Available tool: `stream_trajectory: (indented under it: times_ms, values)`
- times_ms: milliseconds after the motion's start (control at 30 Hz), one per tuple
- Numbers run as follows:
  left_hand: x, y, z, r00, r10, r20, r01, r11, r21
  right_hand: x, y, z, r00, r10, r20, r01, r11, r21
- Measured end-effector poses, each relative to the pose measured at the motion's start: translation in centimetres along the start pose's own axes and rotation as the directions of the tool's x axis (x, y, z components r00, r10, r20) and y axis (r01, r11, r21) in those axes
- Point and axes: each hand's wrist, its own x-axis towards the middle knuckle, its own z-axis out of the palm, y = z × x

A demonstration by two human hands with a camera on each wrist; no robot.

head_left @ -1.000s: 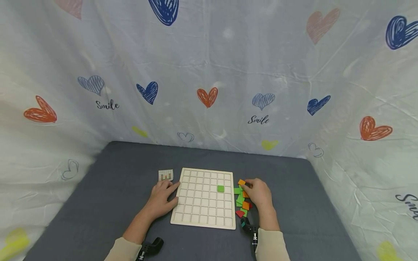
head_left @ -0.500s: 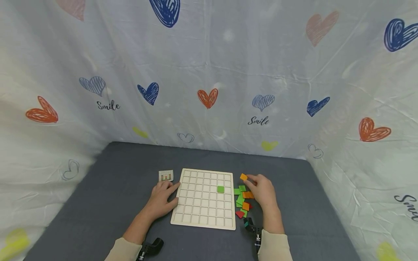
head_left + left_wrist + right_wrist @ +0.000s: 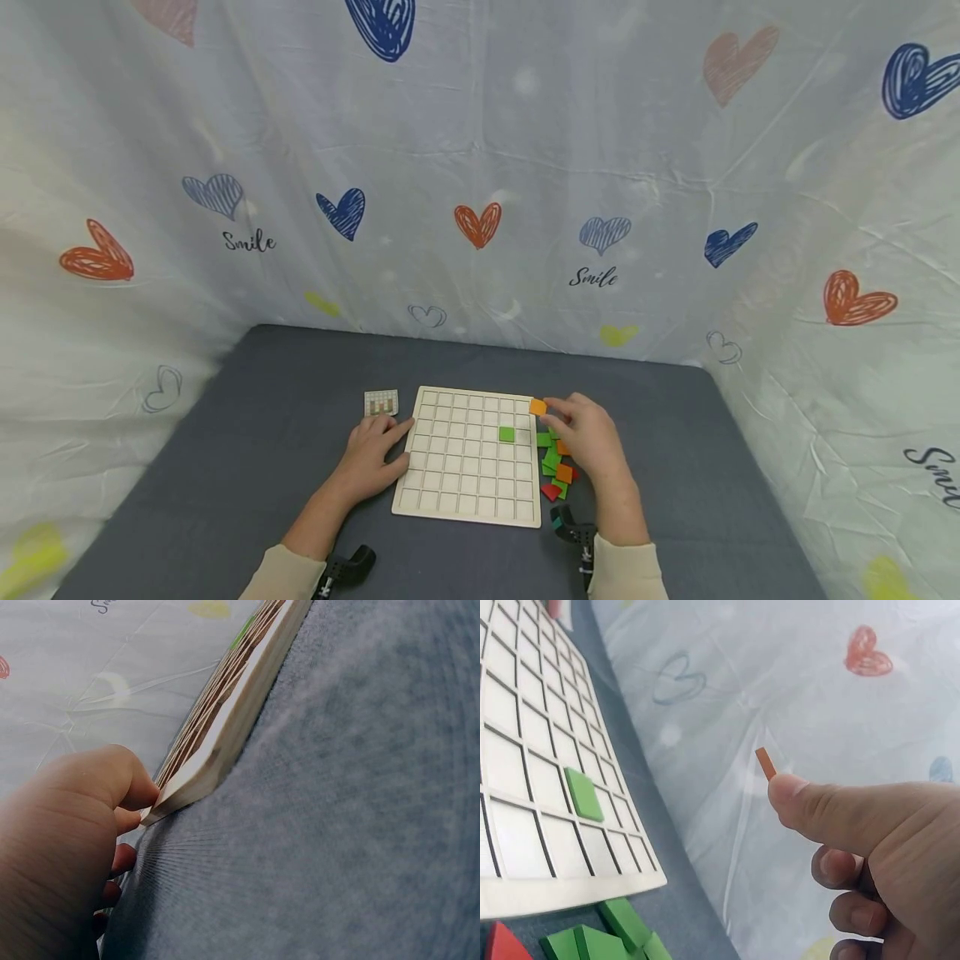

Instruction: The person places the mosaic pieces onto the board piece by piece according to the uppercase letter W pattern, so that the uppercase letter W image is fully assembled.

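Note:
My right hand pinches an orange square tile between thumb and fingers, over the upper right edge of a pale wooden grid board. In the right wrist view the tile appears edge-on, raised above the board. A green tile sits in one of the board's cells. My left hand touches the board's left edge with thumb and index finger. The left wrist view shows the thumb against the board's corner; some fingertips are partly hidden.
Green tiles, orange tiles and red pieces lie loosely piled beside the board's right edge. A small printed pattern card lies at its upper left. White heart-print curtain surrounds the grey-covered table.
My right hand has lifted the orange tile off the pile and carried it leftward to the board's upper right edge. The left hand has stayed where it was.

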Motion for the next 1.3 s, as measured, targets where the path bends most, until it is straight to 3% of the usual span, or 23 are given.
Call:
stream_trajectory:
  times_ms: [333, 600, 800, 1067, 1300]
  values:
    - [0.0, 0.0, 0.0, 1.000, 0.003, -0.002, -0.003, 1.000, 0.004, -0.3, -1.4, 0.6, 0.997, -0.029, 0.071, 0.029, 1.000, -0.004]
    - [0.0, 0.0, -0.1, 1.000, 0.007, -0.008, -0.007, 1.000, 0.003, -0.3, -1.4, 1.8, 0.990, -0.066, 0.125, 0.063, 0.998, 0.029]
    - [0.0, 0.0, -0.1, 1.000, 0.007, -0.010, -0.007, 1.000, -0.005, -0.3, -1.2, 2.8, 0.977, -0.082, 0.196, 0.085, 0.996, -0.003]
    - [0.0, 0.0, 0.0, 1.000, 0.010, -0.014, -0.010, 1.000, -0.011, -0.4, -0.9, 4.0, 0.957, -0.010, 0.290, 0.004, 1.000, 0.022]
    - [0.0, 0.0, 0.0, 1.000, 0.020, -0.018, -0.021, 1.000, -0.014, -0.3, -0.8, 4.4, 0.948, 0.022, 0.317, -0.023, 1.000, 0.000]
